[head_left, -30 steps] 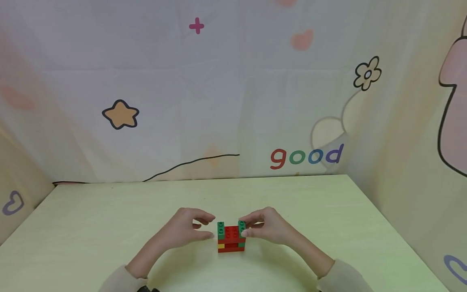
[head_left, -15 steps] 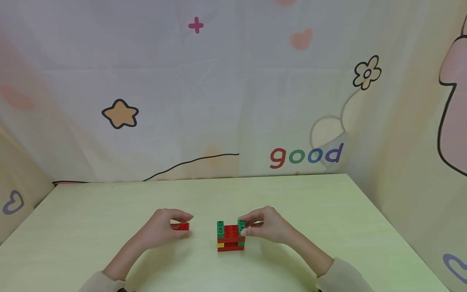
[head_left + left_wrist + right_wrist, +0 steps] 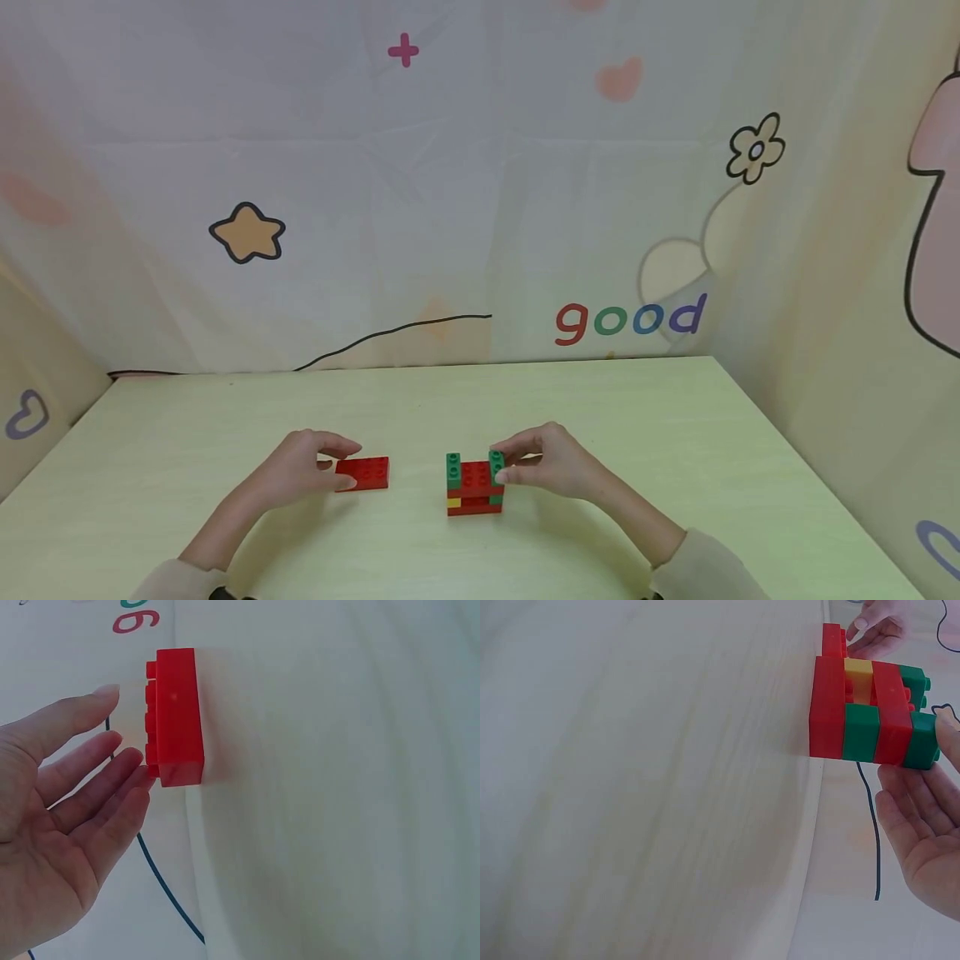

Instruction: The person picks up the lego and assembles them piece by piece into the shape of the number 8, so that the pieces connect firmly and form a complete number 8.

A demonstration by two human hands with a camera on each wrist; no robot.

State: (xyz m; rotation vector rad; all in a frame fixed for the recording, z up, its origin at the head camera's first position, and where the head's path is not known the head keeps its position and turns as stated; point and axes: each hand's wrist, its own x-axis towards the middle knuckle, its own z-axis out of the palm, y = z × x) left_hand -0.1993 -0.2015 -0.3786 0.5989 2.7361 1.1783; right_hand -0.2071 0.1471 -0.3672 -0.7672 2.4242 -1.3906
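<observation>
A small stack of toy building bricks [image 3: 476, 492] stands mid-table: a red base, yellow and green bricks above it, a second red layer, and two green bricks on top. My right hand [image 3: 551, 462] pinches the top right green brick [image 3: 922, 741], thumb in front and fingers behind. Left of the stack lies a single red brick [image 3: 371, 472], studs up. Over its left end hovers my left hand [image 3: 300, 471], thumb and fingers spread apart. In the left wrist view, the left fingers stay clear of the red brick's sides, near its studs.
The pale table [image 3: 187, 433] reaches back to a printed cloth backdrop [image 3: 360, 208], with more cloth at both sides. A hand's width of tabletop separates the red brick from the stack.
My left hand has drawn back leftward from beside the stack, uncovering the red brick, which its hand hid at first. The right hand and the stack have stayed in place.
</observation>
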